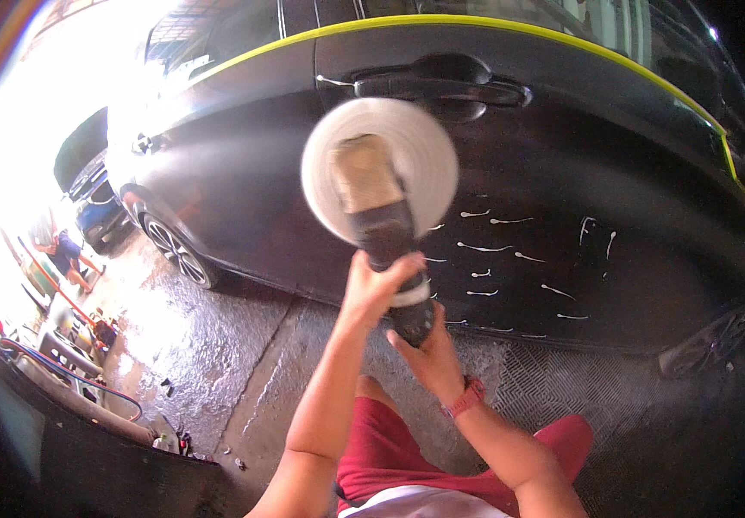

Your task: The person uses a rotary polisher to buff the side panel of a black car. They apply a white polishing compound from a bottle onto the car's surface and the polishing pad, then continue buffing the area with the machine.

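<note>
A power polisher [385, 226] with a tan-covered head and a dark body is held up in front of a black car door [251, 173]. Its round white pad [431, 164] looks blurred by motion and overlaps the door just below the door handle [441, 90]; whether it touches the paint I cannot tell. My left hand [372, 281] wraps the middle of the body. Farther back, my right hand [434, 352] grips the rear end, with a red band [465, 396] on that wrist. Several white streaks of paste [483, 248] mark the door to the right of the pad.
Yellow-green tape [424, 19] runs along the window line. Below stand the car's wheels [178, 250] on a wet, shiny floor [217, 345]. To the left are another car with its hood raised [96, 198], a person [66, 255], and a tank with hoses [70, 380].
</note>
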A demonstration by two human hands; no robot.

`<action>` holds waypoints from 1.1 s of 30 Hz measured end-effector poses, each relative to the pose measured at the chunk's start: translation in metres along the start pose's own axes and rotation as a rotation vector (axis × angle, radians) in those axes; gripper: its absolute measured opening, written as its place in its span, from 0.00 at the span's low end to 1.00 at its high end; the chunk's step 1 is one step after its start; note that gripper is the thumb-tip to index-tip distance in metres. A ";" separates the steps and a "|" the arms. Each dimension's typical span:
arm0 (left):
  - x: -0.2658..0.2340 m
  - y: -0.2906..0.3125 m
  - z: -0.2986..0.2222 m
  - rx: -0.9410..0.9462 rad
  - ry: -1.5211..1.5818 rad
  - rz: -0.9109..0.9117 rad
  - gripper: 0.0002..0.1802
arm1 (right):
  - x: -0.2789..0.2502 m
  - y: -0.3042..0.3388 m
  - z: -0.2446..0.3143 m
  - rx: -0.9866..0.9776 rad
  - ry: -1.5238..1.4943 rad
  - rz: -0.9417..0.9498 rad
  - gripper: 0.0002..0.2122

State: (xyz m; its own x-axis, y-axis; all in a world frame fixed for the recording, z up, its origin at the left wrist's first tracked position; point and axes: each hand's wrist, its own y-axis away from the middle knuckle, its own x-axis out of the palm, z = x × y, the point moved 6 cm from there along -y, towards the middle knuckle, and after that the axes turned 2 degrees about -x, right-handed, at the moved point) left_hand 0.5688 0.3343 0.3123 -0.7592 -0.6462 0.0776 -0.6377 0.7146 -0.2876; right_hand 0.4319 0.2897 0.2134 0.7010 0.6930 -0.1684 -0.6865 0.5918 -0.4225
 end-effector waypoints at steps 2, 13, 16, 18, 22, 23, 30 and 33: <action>-0.029 -0.006 -0.011 0.030 0.044 -0.103 0.16 | 0.009 -0.024 0.021 0.016 0.051 0.106 0.40; 0.023 0.013 0.001 -0.064 -0.100 0.078 0.22 | -0.005 0.026 -0.003 0.019 -0.114 -0.107 0.40; 0.082 0.020 0.002 -0.022 -0.197 0.251 0.35 | -0.029 0.054 -0.011 0.165 -0.255 -0.240 0.40; 0.120 0.026 0.002 0.011 -0.284 0.298 0.46 | -0.048 0.064 -0.029 0.145 -0.294 -0.360 0.34; 0.176 0.019 0.001 0.108 -0.509 0.374 0.55 | -0.075 0.063 -0.045 0.174 -0.464 -0.461 0.23; 0.187 0.016 -0.007 0.061 -0.566 0.386 0.54 | -0.083 0.060 -0.050 0.156 -0.487 -0.466 0.25; 0.157 0.015 -0.038 0.218 -0.265 0.111 0.40 | -0.110 0.028 -0.016 -0.009 -0.234 -0.258 0.32; 0.097 0.009 -0.038 0.153 -0.172 0.038 0.24 | -0.081 0.007 0.006 -0.174 -0.057 -0.161 0.36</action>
State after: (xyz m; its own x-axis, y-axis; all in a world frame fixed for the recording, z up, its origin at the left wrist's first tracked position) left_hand 0.4845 0.2878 0.3537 -0.7407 -0.6650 -0.0957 -0.5719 0.6989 -0.4295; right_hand 0.3693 0.2402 0.2292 0.7836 0.6201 -0.0381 -0.5194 0.6204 -0.5877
